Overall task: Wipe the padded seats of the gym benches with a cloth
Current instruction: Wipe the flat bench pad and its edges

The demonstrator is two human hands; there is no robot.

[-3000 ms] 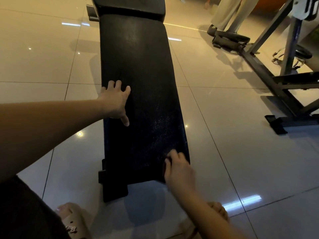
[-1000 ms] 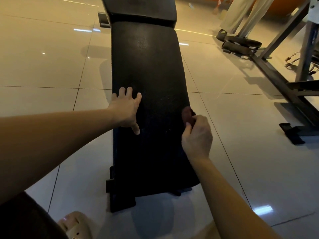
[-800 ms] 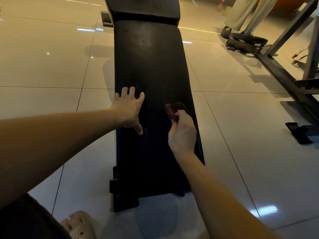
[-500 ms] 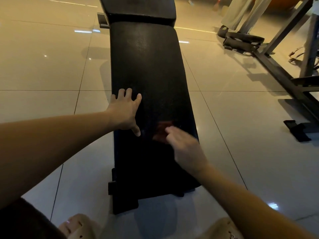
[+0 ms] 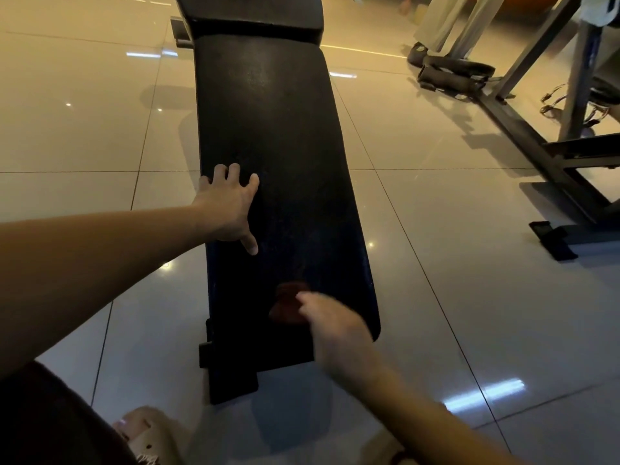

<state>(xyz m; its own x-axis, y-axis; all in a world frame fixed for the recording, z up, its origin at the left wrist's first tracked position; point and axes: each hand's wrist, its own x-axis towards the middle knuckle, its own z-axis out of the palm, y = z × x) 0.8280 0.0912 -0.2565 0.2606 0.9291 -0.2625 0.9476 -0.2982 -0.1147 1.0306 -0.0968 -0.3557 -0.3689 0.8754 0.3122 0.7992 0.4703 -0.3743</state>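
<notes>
A long black padded bench seat (image 5: 275,135) runs away from me down the middle of the head view, with a second pad (image 5: 251,15) beyond it. My left hand (image 5: 228,206) rests flat on the pad's left edge, fingers spread. My right hand (image 5: 335,330), blurred by motion, holds a small dark reddish cloth (image 5: 287,305) against the near end of the pad. The hand covers part of the cloth.
Glossy beige floor tiles (image 5: 436,297) surround the bench. A dark metal machine frame (image 5: 543,169) stands at the right, with straps (image 5: 453,75) on the floor and a person's trouser legs (image 5: 453,21) behind. My sandalled feet (image 5: 147,434) are at the bottom edge.
My right hand has swept the cloth from the pad's right edge across and down toward the near end. My left hand has stayed in place on the left edge.
</notes>
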